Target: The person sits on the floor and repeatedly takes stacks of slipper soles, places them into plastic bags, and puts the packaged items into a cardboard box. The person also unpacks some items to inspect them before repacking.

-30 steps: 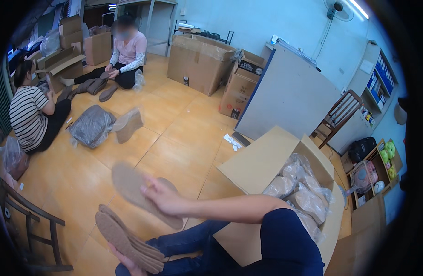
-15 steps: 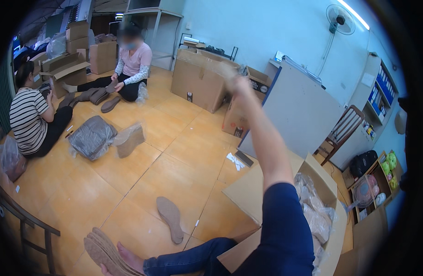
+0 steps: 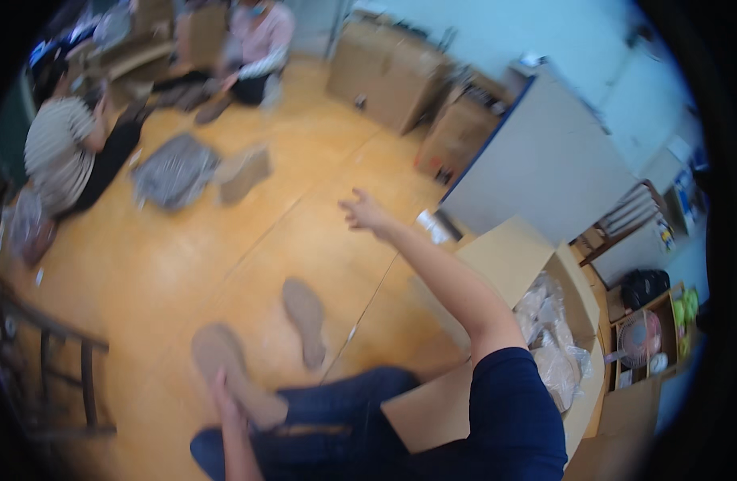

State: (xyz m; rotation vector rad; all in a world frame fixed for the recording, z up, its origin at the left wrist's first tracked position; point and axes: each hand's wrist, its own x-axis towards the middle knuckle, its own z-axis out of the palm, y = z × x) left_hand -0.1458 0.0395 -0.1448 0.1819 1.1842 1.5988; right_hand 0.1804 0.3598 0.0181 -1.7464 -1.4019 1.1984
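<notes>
My left hand (image 3: 225, 398) is closed round brown shoe insoles (image 3: 222, 353), held above my lap at the lower left. Motion blur hides how many are in the stack. My right hand (image 3: 363, 213) reaches out over the floor, its fingers apart and nothing in it. A single brown insole (image 3: 305, 319) lies on the floor between my two hands, in front of my legs. Close to my right arm stands an open cardboard box (image 3: 496, 260) with plastic-wrapped brown goods (image 3: 554, 353) inside.
Two people sit on the floor at the far left, one in a striped shirt (image 3: 60, 148), one in pink (image 3: 260, 36). Wrapped grey bundle (image 3: 176, 170) and bagged insoles (image 3: 244, 174) lie before them. Large cartons (image 3: 388, 72), a grey panel (image 3: 541, 160) and a dark metal frame (image 3: 86, 377) stand around.
My right hand has come down and back from its raised reach. My left hand has lifted the insoles and moved them right. The view has tilted downward.
</notes>
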